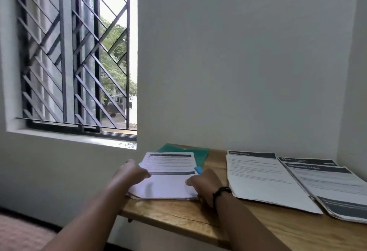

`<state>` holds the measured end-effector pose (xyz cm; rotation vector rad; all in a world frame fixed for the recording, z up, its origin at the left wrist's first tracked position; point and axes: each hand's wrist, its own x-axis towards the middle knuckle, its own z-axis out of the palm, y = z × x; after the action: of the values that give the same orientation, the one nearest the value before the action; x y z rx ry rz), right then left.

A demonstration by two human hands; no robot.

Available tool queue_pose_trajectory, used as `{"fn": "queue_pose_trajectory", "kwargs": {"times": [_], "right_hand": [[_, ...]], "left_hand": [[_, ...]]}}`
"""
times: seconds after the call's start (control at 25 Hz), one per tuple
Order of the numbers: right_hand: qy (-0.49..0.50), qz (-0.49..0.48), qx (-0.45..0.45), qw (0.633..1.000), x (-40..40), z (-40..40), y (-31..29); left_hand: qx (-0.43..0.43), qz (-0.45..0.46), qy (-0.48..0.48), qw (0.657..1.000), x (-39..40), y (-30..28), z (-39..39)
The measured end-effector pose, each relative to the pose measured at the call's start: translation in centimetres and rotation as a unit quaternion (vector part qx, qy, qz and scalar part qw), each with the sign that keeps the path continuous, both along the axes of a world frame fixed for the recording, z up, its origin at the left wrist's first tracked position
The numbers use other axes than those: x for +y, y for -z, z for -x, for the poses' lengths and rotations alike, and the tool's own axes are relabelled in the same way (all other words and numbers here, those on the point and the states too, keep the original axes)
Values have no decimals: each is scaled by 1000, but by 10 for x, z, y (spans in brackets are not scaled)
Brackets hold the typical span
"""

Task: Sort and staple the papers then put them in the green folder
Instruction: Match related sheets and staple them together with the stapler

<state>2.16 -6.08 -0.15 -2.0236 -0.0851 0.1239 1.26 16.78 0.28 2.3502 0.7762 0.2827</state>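
left hand curled on stack left edge, 9 o'clock | right hand grips its right edge, 3 o'clock | we see stack on desk | blue stapler just past | folder under stack, 12 o'clock | two piles at 2 o'clock

arms: 2, bare, no sleeves | right wrist: black wristband

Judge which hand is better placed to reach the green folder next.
Probably the right hand: the green folder shows beyond the paper stack toward its side, while the left hand grips the stack's far-left edge.
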Motion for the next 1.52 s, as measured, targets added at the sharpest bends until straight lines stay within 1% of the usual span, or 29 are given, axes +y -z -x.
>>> {"fn": "queue_pose_trajectory", "kwargs": {"times": [0.12,0.16,0.24,0.32,0.44,0.52,0.6,0.72,0.8,0.88,0.92,0.96,1.0,1.08,1.12,1.16,1.2,1.24,1.32,1.4,1.44,1.52], "right_hand": [[12,-106,59,993,2,8,-1],[17,-125,77,989,-3,10,-3],[8,-148,120,982,-13,13,-6],[-11,-168,143,975,-24,19,-10],[-3,-203,112,973,-53,20,-18],[33,-226,76,971,-87,16,-27],[84,-232,39,968,-135,12,-35],[164,-212,-1,963,-221,12,-39],[213,-180,-13,960,-273,16,-37],[253,-129,-6,959,-312,23,-33],[266,-102,0,958,-329,25,-30],[274,-68,7,959,-340,27,-27],[275,-29,6,961,-350,28,-23],[270,49,-10,962,-363,34,-20],[266,74,-28,961,-369,39,-21],[258,87,-46,961,-373,45,-23],[247,101,-58,962,-377,54,-26],[232,132,-63,962,-380,64,-28],[197,245,-55,948,-384,84,-24],[155,376,-58,912,-385,102,-11],[142,411,-70,898,-385,110,-5],[136,441,-92,882,-388,121,0]], "left_hand": [[-27,129,52,990,3,-10,10],[-31,152,48,987,1,-14,16],[-46,162,47,985,-8,-22,28],[-100,152,75,981,-23,-37,34],[-193,131,111,966,-61,-62,41],[-242,142,141,949,-97,-76,39],[-247,191,184,932,-137,-77,30],[-211,276,257,902,-210,-57,7],[-189,300,288,889,-257,-42,-7],[-161,320,324,876,-298,-31,-15],[-146,312,333,878,-316,-26,-19],[-128,279,335,891,-328,-22,-22],[-99,222,339,909,-338,-17,-25],[-34,40,333,941,-346,-13,-23],[-22,-53,316,947,-347,-11,-21],[-22,-123,303,945,-347,-12,-18],[-31,-168,291,941,-348,-15,-12],[-47,-200,286,936,-350,-18,-9],[-61,-245,307,918,-358,-21,-9],[-55,-249,349,902,-373,-19,-8],[-62,-244,368,895,-383,-16,-5],[-76,-247,407,876,-403,-7,4]]}}
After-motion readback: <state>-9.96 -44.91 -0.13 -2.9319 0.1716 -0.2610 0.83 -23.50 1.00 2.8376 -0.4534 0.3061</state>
